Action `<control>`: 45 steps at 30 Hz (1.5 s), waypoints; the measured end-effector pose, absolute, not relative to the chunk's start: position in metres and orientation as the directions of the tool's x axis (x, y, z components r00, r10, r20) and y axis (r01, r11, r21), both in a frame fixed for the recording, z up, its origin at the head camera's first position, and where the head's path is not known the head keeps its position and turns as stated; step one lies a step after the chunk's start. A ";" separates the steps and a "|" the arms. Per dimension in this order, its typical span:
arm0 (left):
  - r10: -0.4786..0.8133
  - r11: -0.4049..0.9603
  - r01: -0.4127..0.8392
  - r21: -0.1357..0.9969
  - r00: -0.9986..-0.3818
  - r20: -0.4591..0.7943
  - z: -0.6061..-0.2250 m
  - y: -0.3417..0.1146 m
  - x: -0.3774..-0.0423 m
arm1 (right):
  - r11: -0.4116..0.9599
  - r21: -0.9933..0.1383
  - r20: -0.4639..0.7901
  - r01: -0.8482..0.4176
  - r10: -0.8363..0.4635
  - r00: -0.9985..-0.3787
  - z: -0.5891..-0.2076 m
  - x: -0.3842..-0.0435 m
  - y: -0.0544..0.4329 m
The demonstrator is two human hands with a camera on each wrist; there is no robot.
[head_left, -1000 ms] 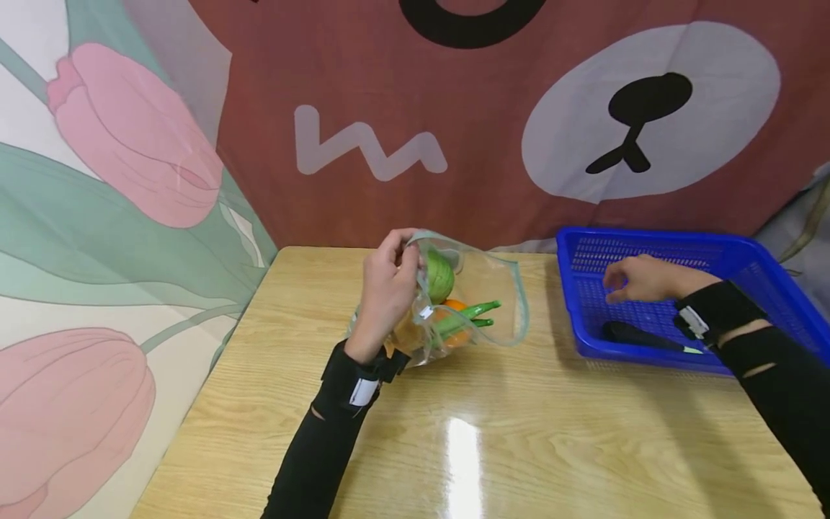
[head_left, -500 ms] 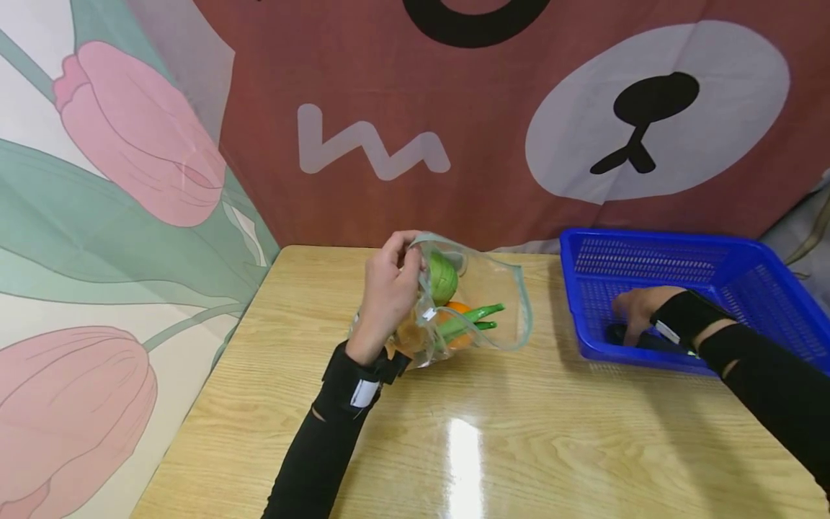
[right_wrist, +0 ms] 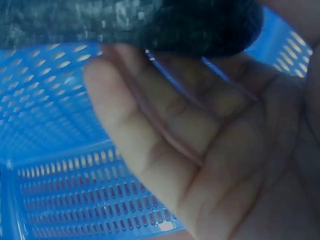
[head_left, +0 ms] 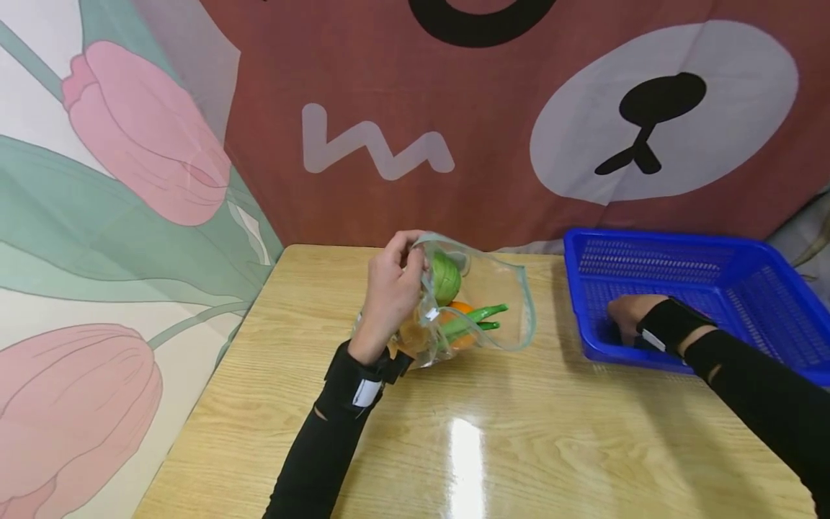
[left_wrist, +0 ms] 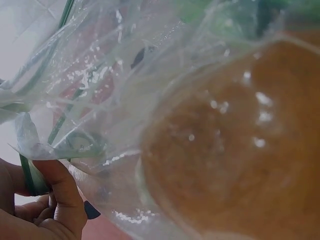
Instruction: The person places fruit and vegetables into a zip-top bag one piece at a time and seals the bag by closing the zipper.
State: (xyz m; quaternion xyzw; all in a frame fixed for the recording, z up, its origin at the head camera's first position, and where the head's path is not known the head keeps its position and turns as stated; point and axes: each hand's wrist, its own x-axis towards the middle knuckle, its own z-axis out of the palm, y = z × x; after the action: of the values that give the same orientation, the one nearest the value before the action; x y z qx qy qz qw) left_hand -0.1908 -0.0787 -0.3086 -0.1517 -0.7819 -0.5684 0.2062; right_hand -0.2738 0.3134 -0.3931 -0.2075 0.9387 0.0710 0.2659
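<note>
My left hand (head_left: 392,288) pinches the rim of a clear plastic zip bag (head_left: 502,285) on the table, holding its mouth toward the right. Inside it lie a small green cabbage (head_left: 446,280), green chili peppers (head_left: 476,316) and something orange (head_left: 462,308). A brown rounded thing (left_wrist: 235,140), potato-like, shows through the plastic in the left wrist view. Down in the blue basket (head_left: 648,235), my right hand (head_left: 632,313) grips a long dark eggplant (right_wrist: 150,25). Its fingers curl against the glossy skin in the right wrist view; the head view mostly hides the eggplant.
The wooden table (head_left: 551,432) carries the bag at centre and the perforated basket at right. A brown cloth (head_left: 363,65) with a bear print hangs behind, and a tulip-print cloth (head_left: 130,202) hangs at left.
My right hand has gone down onto the eggplant in the basket, and its fingers have closed round it. My left hand keeps its hold on the bag's rim.
</note>
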 end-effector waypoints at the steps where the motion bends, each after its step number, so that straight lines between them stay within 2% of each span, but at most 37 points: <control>1: 0.005 0.306 0.471 0.827 -0.870 0.493 -0.309 -0.079 -0.191 | 0.905 0.003 -0.507 -0.425 -0.365 -0.781 -0.391 -0.275 0.314; 6: 0.006 0.309 0.472 0.826 -0.869 0.494 -0.308 -0.078 -0.190 | 0.914 -0.080 -0.344 -0.399 -0.400 -0.849 -0.365 -0.275 0.311; 11: 0.014 0.306 0.469 0.829 -0.872 0.489 -0.308 -0.078 -0.189 | 0.924 -0.100 -0.197 -0.370 -0.383 -0.903 -0.325 -0.264 0.300; 15: 0.011 0.299 0.466 0.832 -0.874 0.486 -0.309 -0.078 -0.188 | 0.914 -0.127 -0.103 -0.384 -0.397 -0.912 -0.299 -0.249 0.287; 21: 0.018 0.296 0.477 0.828 -0.869 0.494 -0.310 -0.077 -0.189 | 0.884 -0.134 0.043 -0.447 -0.445 -0.894 -0.276 -0.223 0.262; 25: 0.019 0.293 0.476 0.829 -0.870 0.492 -0.310 -0.076 -0.190 | 0.833 -0.179 0.247 -0.524 -0.477 -0.843 -0.266 -0.205 0.242; 30: 0.029 0.295 0.475 0.829 -0.872 0.489 -0.309 -0.074 -0.189 | 0.719 -0.226 0.482 -0.658 -0.504 -0.717 -0.262 -0.187 0.219; 36: 0.030 0.282 0.477 0.832 -0.872 0.489 -0.310 -0.072 -0.189 | 0.629 -0.195 0.599 -0.753 -0.532 -0.599 -0.258 -0.178 0.204; 41: 0.031 0.283 0.483 0.829 -0.868 0.495 -0.310 -0.070 -0.189 | 0.542 -0.199 0.712 -0.816 -0.492 -0.501 -0.251 -0.176 0.197; 45: 0.034 0.279 0.487 0.828 -0.866 0.498 -0.310 -0.068 -0.189 | 0.495 -0.167 0.757 -0.853 -0.490 -0.432 -0.252 -0.177 0.186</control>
State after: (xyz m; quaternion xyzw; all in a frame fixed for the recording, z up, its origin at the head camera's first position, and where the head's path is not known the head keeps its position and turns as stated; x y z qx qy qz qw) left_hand -0.1888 -0.0681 -0.3100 -0.1680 -0.7753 -0.5763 0.1964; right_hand -0.1765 0.1865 -0.2518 -0.4199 0.7998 -0.2764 -0.3280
